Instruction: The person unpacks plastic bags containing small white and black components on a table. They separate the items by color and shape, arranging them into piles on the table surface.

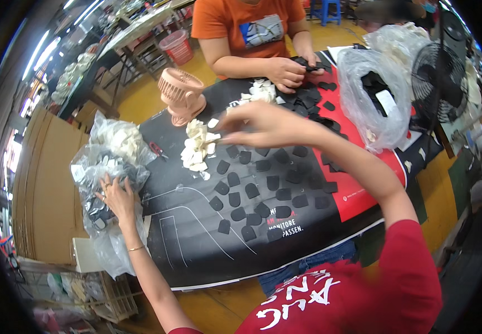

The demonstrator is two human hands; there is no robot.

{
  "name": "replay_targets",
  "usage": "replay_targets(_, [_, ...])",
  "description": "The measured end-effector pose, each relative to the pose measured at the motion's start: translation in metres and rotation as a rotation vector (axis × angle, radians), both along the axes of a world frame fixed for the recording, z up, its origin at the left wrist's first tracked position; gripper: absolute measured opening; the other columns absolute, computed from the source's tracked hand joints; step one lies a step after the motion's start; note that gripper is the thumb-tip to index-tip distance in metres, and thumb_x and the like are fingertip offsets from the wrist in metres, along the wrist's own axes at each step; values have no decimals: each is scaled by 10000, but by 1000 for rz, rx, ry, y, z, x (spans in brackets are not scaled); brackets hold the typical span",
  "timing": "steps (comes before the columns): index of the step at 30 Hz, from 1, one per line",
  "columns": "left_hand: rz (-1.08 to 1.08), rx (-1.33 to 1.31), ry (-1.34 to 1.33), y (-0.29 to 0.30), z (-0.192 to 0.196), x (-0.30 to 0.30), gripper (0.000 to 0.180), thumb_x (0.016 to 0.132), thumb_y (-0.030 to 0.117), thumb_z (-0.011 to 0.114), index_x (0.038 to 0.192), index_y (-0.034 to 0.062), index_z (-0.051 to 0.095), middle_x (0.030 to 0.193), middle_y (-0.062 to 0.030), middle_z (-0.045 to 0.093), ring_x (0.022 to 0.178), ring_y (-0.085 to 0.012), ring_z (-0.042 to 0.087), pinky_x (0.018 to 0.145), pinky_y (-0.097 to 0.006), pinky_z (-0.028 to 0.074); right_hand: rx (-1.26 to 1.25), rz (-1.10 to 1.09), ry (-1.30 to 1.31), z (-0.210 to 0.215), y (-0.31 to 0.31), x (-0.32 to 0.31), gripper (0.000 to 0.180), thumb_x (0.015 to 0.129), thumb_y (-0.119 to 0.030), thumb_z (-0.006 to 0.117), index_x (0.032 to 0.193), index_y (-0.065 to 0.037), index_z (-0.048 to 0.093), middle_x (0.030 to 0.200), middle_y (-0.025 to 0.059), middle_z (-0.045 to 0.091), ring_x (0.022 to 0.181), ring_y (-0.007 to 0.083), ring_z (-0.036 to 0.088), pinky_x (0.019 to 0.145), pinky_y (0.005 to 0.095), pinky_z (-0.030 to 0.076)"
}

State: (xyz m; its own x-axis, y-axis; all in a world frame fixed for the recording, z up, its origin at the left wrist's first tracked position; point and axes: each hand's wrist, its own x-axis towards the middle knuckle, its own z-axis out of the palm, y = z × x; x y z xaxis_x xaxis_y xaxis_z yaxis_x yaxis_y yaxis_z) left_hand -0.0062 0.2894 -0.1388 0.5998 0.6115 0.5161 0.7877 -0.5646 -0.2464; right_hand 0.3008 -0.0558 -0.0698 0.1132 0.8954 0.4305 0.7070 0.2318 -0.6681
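Observation:
My left hand (117,196) reaches into a clear plastic bag (103,183) of small black and white pieces at the table's left edge, fingers spread on the contents. My right hand (260,123) stretches across the table and pinches a small white piece beside a pile of white pieces (198,146). Several black shield-shaped pieces (263,192) lie in rows on the black mat (196,234) in front of me.
A person in an orange shirt (246,22) sits opposite, hands (288,72) on a heap of black pieces (313,100). A pink desk fan (182,94), a second white pile (260,92), a large clear bag (374,94) and a black fan (438,83) stand around.

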Motion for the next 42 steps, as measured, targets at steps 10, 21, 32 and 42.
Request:
replay_targets(10, [-619, -590, -333, -200, -6, 23, 453, 830, 110, 671, 1271, 32, 603, 1439, -208, 488, 1365, -394, 425, 1137, -479, 313, -174, -730, 300, -65, -215, -40, 329, 824, -134, 761, 1114, 2, 684, 1105, 144, 691, 1057, 274, 654, 940, 378, 488])
replay_targets(21, [-721, -829, 312, -320, -28, 96, 991, 791, 773, 558, 1531, 142, 363, 1622, -208, 168, 1505, -423, 86, 1148, -658, 2, -499, -385, -334, -88, -169, -67, 740, 889, -601, 557, 1488, -185, 432, 1603, 179, 240, 1490, 382, 185, 1190, 544, 156])
replay_targets(32, [-644, -795, 225, -265, -34, 70, 936, 796, 661, 650, 1534, 167, 356, 1623, -160, 206, 1506, -377, 137, 1171, -630, 41, -489, -374, -376, -112, -110, -94, 736, 908, -605, 536, 1513, -212, 392, 1610, 198, 203, 1495, 431, 120, 1158, 658, 84])
replay_targets(42, [-632, -758, 234, -222, -36, 51, 975, 778, 641, 659, 1541, 132, 329, 1626, -163, 203, 1506, -355, 161, 1195, -573, 64, -392, -356, -234, -125, -48, -138, 699, 955, -619, 449, 1500, -183, 411, 1582, 281, 198, 1487, 450, 137, 1139, 684, 96])
